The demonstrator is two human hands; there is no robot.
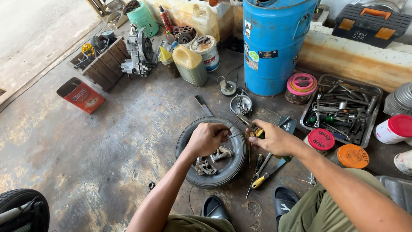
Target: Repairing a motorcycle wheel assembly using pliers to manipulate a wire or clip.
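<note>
We look down from a head-worn camera at a thin wire or cable [235,135] stretched between two bare hands, held just above a small black tyre [214,172] lying flat on a stained concrete floor [107,141]. The left hand [208,138] is curled into a loose fist with its fingertips pinched on one end of the wire. The right hand [274,139] closes its fingers around a small yellow-and-metal part [257,132] at the wire's other end, thumb pressed on top. Inside the tyre's centre lie a few grey metal pieces [212,160]. Just right of the tyre, on the floor, rest screwdrivers and a yellow-handled tool [262,180]. Below, we see the person's dark sandals [283,199] and olive trousers. Further right sit two jars, one with a red lid [321,139] and one with an orange lid [352,155], and beyond them a grey tray [373,92] full of wrenches and other hand tools. Behind the hands stands a tall blue plastic drum [274,47], with a small round metal dish [240,104] on the floor in front of it. Farther left are a yellowish jerrycan [189,64], a paint tin, an engine casing [139,51], a wooden crate of parts [101,60] and a red carton [81,95].
</note>
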